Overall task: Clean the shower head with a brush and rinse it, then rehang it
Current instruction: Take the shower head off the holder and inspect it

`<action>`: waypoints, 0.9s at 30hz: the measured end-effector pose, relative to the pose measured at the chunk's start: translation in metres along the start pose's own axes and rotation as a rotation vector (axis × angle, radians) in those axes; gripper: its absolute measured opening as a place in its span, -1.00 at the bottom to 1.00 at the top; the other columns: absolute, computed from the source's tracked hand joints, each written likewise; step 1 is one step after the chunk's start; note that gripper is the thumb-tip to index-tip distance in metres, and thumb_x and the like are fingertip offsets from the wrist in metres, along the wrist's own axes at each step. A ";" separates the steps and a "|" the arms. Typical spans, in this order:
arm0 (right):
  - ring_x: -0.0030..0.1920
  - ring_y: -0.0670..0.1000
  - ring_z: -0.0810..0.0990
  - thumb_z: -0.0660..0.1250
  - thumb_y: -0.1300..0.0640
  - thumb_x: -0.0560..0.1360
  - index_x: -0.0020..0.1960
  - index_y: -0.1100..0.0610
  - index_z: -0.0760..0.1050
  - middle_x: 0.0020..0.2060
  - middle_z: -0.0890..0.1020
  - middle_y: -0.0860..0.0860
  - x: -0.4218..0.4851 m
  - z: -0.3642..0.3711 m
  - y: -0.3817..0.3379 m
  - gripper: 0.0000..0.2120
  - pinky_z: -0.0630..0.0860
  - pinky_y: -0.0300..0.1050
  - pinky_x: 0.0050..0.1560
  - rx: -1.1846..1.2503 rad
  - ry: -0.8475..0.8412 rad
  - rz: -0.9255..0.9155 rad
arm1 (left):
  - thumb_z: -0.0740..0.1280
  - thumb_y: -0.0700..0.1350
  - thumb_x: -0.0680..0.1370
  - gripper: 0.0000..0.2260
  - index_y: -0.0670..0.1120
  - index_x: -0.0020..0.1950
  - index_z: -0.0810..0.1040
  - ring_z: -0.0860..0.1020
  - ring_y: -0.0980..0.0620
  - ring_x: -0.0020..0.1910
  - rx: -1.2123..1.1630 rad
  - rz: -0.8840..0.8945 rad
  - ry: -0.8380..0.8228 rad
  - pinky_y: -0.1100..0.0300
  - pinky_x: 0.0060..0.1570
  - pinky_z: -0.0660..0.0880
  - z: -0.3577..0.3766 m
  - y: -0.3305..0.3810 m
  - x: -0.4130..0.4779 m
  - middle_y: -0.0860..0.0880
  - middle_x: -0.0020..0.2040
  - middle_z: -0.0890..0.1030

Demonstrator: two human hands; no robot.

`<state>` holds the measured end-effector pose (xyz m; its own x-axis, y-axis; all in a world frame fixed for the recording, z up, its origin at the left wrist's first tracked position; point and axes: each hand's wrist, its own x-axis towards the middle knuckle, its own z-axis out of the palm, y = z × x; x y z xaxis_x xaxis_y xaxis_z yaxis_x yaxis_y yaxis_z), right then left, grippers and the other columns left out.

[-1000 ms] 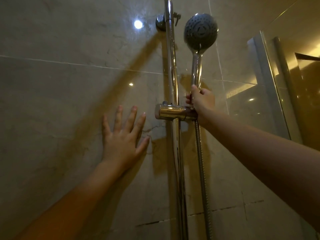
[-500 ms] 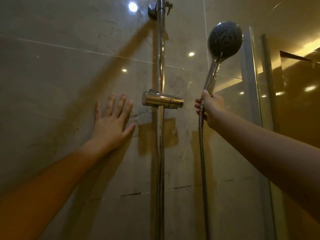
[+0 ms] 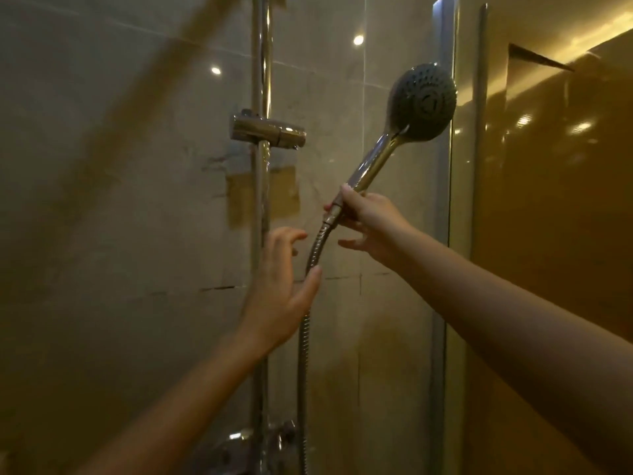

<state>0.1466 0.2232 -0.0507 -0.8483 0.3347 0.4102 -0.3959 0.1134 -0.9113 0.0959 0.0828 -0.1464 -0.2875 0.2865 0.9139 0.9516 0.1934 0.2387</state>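
Tiled wall (image 3: pixel 102 200) | right hand (image 3: pixel 370 221) grips shower head (image 3: pixel 424 101) handle, off holder (image 3: pixel 267 132) | left hand (image 3: pixel 277 293) spread, empty, by hose (image 3: pixel 303 337) | no brush seen; scrub, rinse, rehang pending

A dim shower stall in warm amber light, with a far wall (image 3: pixel 102 200) of large glossy beige marble-look tiles crossed by thin grout lines (image 3: pixel 219 288) and dotted with small round reflections of ceiling lights (image 3: pixel 358 39). A vertical chrome rail (image 3: pixel 261 63) runs down the wall's middle to a blurred chrome mixer valve (image 3: pixel 239 440) at the bottom. On the right stands a metal-edged glass panel (image 3: pixel 442 303), with a shiny golden-brown surface (image 3: pixel 565 217) beyond it.
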 end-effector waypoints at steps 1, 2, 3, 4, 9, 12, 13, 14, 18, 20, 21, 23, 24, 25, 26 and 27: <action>0.02 -0.05 0.63 0.21 -0.03 0.59 0.08 0.10 0.48 -0.07 0.68 -0.01 -0.011 -0.002 0.008 -0.78 0.38 0.19 0.20 -0.020 -0.022 0.018 | 0.18 0.13 0.50 -0.58 0.03 0.32 0.26 0.43 0.13 0.06 -0.094 -0.100 -0.044 0.25 -0.03 0.45 0.012 0.010 -0.010 0.03 0.23 0.31; 0.04 -0.05 0.63 0.22 -0.05 0.59 0.05 0.07 0.48 -0.06 0.69 -0.02 -0.023 -0.004 0.017 -0.80 0.34 0.19 0.22 -0.023 -0.044 0.044 | 0.17 0.13 0.52 -0.64 0.08 0.28 0.25 0.47 0.14 0.02 -0.218 -0.214 -0.073 0.24 -0.06 0.47 0.021 0.020 -0.017 0.02 0.21 0.35; 0.07 -0.04 0.62 0.22 -0.06 0.58 0.03 0.05 0.49 -0.04 0.69 -0.02 -0.034 -0.007 0.025 -0.80 0.32 0.18 0.24 -0.005 -0.062 0.078 | 0.15 0.11 0.56 -0.74 0.09 0.21 0.28 0.51 0.14 -0.06 -0.362 -0.326 -0.082 0.22 -0.12 0.48 0.028 0.030 -0.023 -0.02 0.13 0.42; 0.10 -0.02 0.60 0.21 -0.08 0.58 0.04 0.05 0.50 -0.02 0.69 -0.02 -0.045 -0.011 0.032 -0.78 0.33 0.17 0.25 0.021 -0.066 0.121 | 0.13 0.07 0.59 -0.82 0.07 0.16 0.32 0.51 0.13 -0.17 -0.485 -0.433 -0.084 0.21 -0.18 0.48 0.033 0.039 -0.028 -0.03 0.03 0.47; 0.12 0.01 0.60 0.20 -0.07 0.58 0.21 0.13 0.47 0.07 0.66 0.03 -0.099 -0.038 0.063 -0.67 0.45 0.05 0.11 0.249 0.010 0.354 | 0.13 0.00 0.61 -0.86 0.00 0.04 0.44 0.39 0.09 -0.39 -0.559 -0.552 -0.250 0.17 -0.40 0.36 0.067 0.074 -0.069 -0.01 -0.25 0.46; 0.08 0.02 0.58 0.26 0.02 0.55 -0.03 0.15 0.52 -0.11 0.59 0.06 -0.131 -0.060 0.084 -0.81 0.44 0.03 0.08 0.448 0.102 0.508 | 0.14 0.01 0.61 -0.85 0.06 -0.12 0.44 0.34 0.16 -0.46 -0.544 -0.586 -0.318 0.18 -0.48 0.25 0.089 0.085 -0.104 -0.25 -0.33 0.36; 0.02 0.01 0.57 0.27 0.04 0.54 -0.11 0.15 0.51 -0.17 0.56 0.04 -0.141 -0.067 0.093 -0.82 0.43 0.02 0.01 0.487 0.126 0.559 | 0.14 0.00 0.61 -0.81 0.05 -0.18 0.43 0.32 0.17 -0.48 -0.516 -0.613 -0.341 0.17 -0.49 0.22 0.096 0.086 -0.117 -0.24 -0.37 0.34; -0.07 -0.01 0.55 0.28 0.06 0.53 -0.17 0.14 0.48 -0.23 0.53 0.02 -0.150 -0.075 0.105 -0.83 0.41 0.00 -0.07 0.513 0.148 0.606 | 0.15 0.01 0.61 -0.78 0.04 -0.22 0.42 0.31 0.17 -0.49 -0.492 -0.641 -0.375 0.17 -0.48 0.20 0.102 0.087 -0.131 -0.14 -0.45 0.32; -0.33 -0.04 0.42 0.27 0.15 0.52 -0.28 0.12 0.38 -0.39 0.42 -0.02 -0.183 -0.094 0.158 -0.79 0.39 -0.14 -0.18 0.700 0.240 0.725 | 0.15 0.03 0.60 -0.74 0.01 -0.27 0.36 0.28 0.22 -0.61 -0.494 -0.760 -0.525 0.27 -0.58 0.21 0.118 0.103 -0.186 0.09 -0.51 0.33; -0.40 -0.07 0.39 0.28 0.18 0.52 -0.30 0.12 0.38 -0.48 0.41 -0.02 -0.199 -0.097 0.177 -0.77 0.36 -0.21 -0.15 0.781 0.264 0.735 | 0.14 0.01 0.61 -0.74 0.00 -0.28 0.34 0.28 0.22 -0.66 -0.499 -0.779 -0.571 0.35 -0.62 0.19 0.119 0.113 -0.206 0.08 -0.54 0.33; -0.45 -0.08 0.38 0.29 0.17 0.53 -0.33 0.11 0.36 -0.53 0.40 -0.03 -0.206 -0.097 0.183 -0.74 0.34 -0.23 -0.18 0.800 0.265 0.736 | 0.14 0.00 0.61 -0.74 0.00 -0.28 0.34 0.28 0.22 -0.66 -0.475 -0.764 -0.600 0.36 -0.62 0.18 0.118 0.118 -0.214 0.08 -0.54 0.33; -0.55 -0.08 0.36 0.29 0.15 0.53 -0.37 0.08 0.33 -0.60 0.37 -0.06 -0.215 -0.098 0.190 -0.69 0.31 -0.23 -0.23 0.820 0.238 0.735 | 0.13 -0.01 0.62 -0.73 0.00 -0.28 0.32 0.26 0.21 -0.65 -0.475 -0.760 -0.640 0.34 -0.62 0.17 0.114 0.124 -0.223 0.09 -0.56 0.33; -0.58 -0.08 0.35 0.28 0.14 0.52 -0.39 0.07 0.31 -0.61 0.35 -0.06 -0.219 -0.098 0.191 -0.67 0.30 -0.22 -0.24 0.834 0.219 0.727 | 0.13 -0.03 0.62 -0.73 -0.01 -0.28 0.31 0.24 0.22 -0.65 -0.510 -0.776 -0.648 0.34 -0.63 0.16 0.112 0.127 -0.224 0.09 -0.55 0.32; -0.60 -0.08 0.33 0.27 0.15 0.52 -0.40 0.07 0.29 -0.62 0.33 -0.06 -0.221 -0.099 0.190 -0.66 0.28 -0.22 -0.25 0.848 0.202 0.712 | 0.12 -0.05 0.63 -0.73 -0.01 -0.28 0.30 0.23 0.22 -0.65 -0.542 -0.797 -0.654 0.34 -0.64 0.16 0.110 0.131 -0.224 0.06 -0.52 0.31; -0.62 -0.08 0.31 0.26 0.15 0.52 -0.41 0.06 0.28 -0.62 0.31 -0.07 -0.223 -0.100 0.187 -0.66 0.27 -0.21 -0.26 0.855 0.190 0.690 | 0.11 -0.06 0.63 -0.73 -0.02 -0.28 0.29 0.22 0.22 -0.66 -0.568 -0.817 -0.656 0.35 -0.66 0.16 0.108 0.135 -0.222 0.03 -0.51 0.30; -0.63 -0.09 0.28 0.24 0.16 0.51 -0.42 0.06 0.26 -0.62 0.29 -0.07 -0.224 -0.100 0.183 -0.66 0.25 -0.20 -0.27 0.858 0.184 0.668 | 0.09 -0.06 0.63 -0.73 -0.03 -0.28 0.27 0.22 0.22 -0.67 -0.596 -0.840 -0.660 0.38 -0.67 0.14 0.107 0.139 -0.219 0.02 -0.51 0.29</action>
<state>0.2992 0.2628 -0.3134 -0.9454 0.2290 -0.2318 -0.0503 -0.8053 -0.5907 0.2791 0.1473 -0.3487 -0.6714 0.7339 0.1032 0.2950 0.1369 0.9456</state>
